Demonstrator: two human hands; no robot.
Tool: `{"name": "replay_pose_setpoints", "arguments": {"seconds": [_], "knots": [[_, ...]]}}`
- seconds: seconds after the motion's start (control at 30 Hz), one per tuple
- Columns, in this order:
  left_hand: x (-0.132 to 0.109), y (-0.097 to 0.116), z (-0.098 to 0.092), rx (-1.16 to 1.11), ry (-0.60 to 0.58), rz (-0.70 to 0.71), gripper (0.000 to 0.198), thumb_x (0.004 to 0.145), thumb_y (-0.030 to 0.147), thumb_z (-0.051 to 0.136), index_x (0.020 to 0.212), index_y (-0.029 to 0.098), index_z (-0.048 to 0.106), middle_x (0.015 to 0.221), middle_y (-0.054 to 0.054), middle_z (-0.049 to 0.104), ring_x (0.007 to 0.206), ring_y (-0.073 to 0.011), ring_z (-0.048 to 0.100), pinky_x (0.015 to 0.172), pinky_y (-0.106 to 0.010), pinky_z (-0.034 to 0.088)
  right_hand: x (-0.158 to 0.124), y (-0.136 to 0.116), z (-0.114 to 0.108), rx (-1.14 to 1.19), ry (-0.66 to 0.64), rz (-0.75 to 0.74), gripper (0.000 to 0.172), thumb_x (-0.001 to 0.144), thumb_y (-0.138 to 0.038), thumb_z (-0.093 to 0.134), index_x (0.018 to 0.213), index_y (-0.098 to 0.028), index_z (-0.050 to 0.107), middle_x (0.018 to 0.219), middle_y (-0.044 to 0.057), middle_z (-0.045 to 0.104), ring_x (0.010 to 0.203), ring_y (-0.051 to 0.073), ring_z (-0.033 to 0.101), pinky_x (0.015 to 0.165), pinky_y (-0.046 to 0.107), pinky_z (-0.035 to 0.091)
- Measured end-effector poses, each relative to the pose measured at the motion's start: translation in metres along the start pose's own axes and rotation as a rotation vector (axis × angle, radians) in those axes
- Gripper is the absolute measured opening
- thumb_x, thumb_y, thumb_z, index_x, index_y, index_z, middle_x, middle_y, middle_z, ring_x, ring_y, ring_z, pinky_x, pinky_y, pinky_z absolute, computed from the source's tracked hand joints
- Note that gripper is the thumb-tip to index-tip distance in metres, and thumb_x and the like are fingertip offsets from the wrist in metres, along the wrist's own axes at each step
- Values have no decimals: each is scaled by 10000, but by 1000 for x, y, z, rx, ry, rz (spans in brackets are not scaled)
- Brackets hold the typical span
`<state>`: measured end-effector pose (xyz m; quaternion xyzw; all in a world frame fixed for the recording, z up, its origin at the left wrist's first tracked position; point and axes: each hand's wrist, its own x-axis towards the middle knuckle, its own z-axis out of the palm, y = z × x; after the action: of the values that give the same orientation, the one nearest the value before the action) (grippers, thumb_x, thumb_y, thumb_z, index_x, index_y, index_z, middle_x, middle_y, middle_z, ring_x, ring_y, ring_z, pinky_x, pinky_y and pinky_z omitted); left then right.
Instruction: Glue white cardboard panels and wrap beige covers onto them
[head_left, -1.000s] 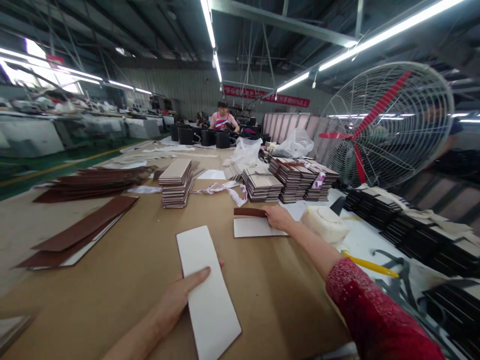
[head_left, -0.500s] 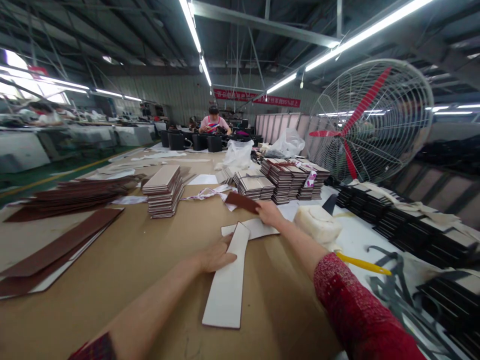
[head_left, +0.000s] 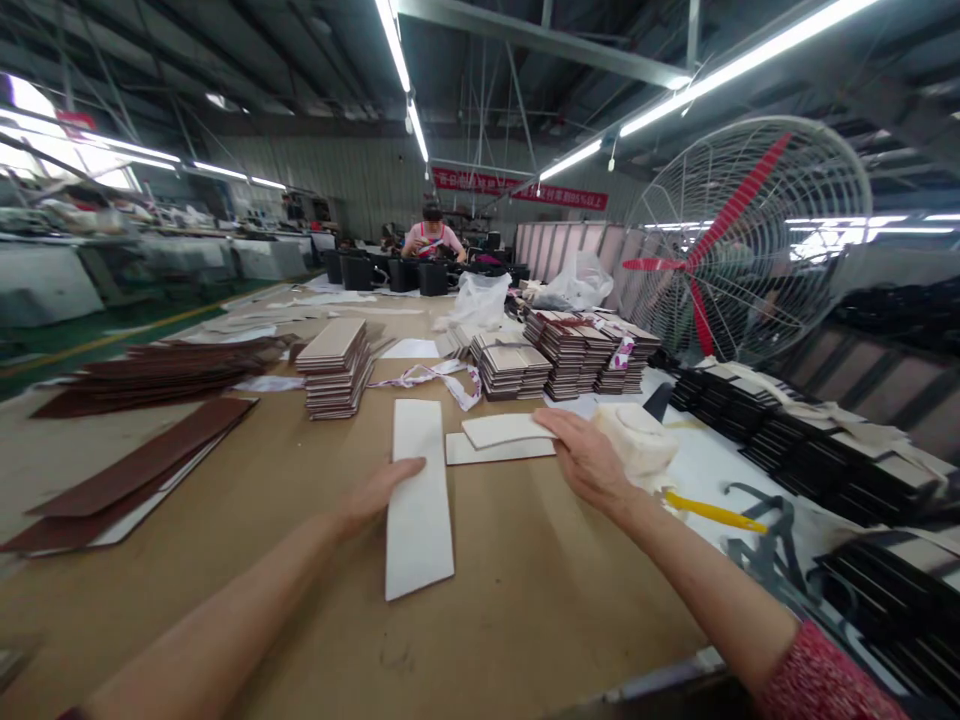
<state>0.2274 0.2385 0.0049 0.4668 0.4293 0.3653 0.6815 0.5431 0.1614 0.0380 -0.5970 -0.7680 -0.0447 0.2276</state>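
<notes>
My left hand (head_left: 382,490) grips the left edge of a long white panel (head_left: 420,510), thumb on top and the other fingers hidden beneath. The panel stands nearly lengthwise to me over the brown tabletop (head_left: 315,590). To its right, my right hand (head_left: 585,455) holds the right end of a smaller white strip (head_left: 502,430), fingers together on it. Under that strip lies another white strip (head_left: 495,453), flat and crosswise on the table.
Stacked panels (head_left: 337,370) stand beyond my left hand, tied bundles (head_left: 514,368) beyond the right. Brown sheets (head_left: 142,470) lie left. A white block (head_left: 634,440), yellow handle (head_left: 716,512), black stacks (head_left: 802,440) and large fan (head_left: 742,240) are right. A person (head_left: 433,238) sits across.
The long panel has moved left with my left hand and is straighter. My right hand has turned its strip from brown side to white side and lowered it over the crosswise strip.
</notes>
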Motion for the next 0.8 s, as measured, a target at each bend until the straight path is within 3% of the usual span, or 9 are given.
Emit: {"name": "replay_pose_setpoints", "arguments": {"seconds": [0.07,0.13,0.2,0.3,0.4,0.63,0.8], "knots": [[-26,-3,-21,-1,28,-16,469,750,367,759,1130,97,712,978,-115,768,742,-238,702,607,-269,539,-23,-6,17,14,-158,-42,497,963,-291,417,1446,-197,489,1516,104,453,1426,258,348,1177,477,249],[-51,-10,-39,-41,46,-54,547,767,400,742,1228,115,670,1140,-130,734,886,-270,715,698,-298,577,-36,-11,31,26,-330,-67,620,937,-495,499,1462,-166,472,1531,158,420,1433,329,329,1158,543,255],[-70,-21,-50,-117,71,-127,557,773,388,741,1259,129,653,1236,-138,694,970,-306,709,764,-351,599,-38,-17,42,30,-434,-68,748,931,-638,437,1483,-133,435,1543,193,387,1431,358,326,1143,554,275],[-86,-37,-57,-194,114,-217,511,779,316,737,1246,125,655,1254,-160,680,949,-338,719,765,-419,619,-24,-24,54,19,-440,-44,731,984,-632,290,1522,-143,362,1600,162,286,1476,328,231,1172,523,225],[-88,-46,-57,-238,197,-189,463,777,233,717,1220,114,662,1218,-161,698,926,-349,728,753,-447,630,-5,-26,70,-3,-428,4,739,987,-633,281,1546,-151,303,1635,142,182,1506,314,121,1188,533,159],[-85,-43,-55,-223,248,-195,433,765,178,699,1190,100,673,1191,-151,713,939,-351,728,770,-447,638,17,1,100,-57,-396,141,845,945,-720,261,1537,-120,308,1619,196,202,1492,364,153,1167,587,134],[-87,-42,-53,-206,260,-218,428,771,182,695,1187,82,667,1141,-169,729,914,-365,731,756,-454,638,29,19,100,-74,-386,124,731,974,-646,300,1525,-166,335,1619,153,240,1486,328,192,1170,552,157]]}}
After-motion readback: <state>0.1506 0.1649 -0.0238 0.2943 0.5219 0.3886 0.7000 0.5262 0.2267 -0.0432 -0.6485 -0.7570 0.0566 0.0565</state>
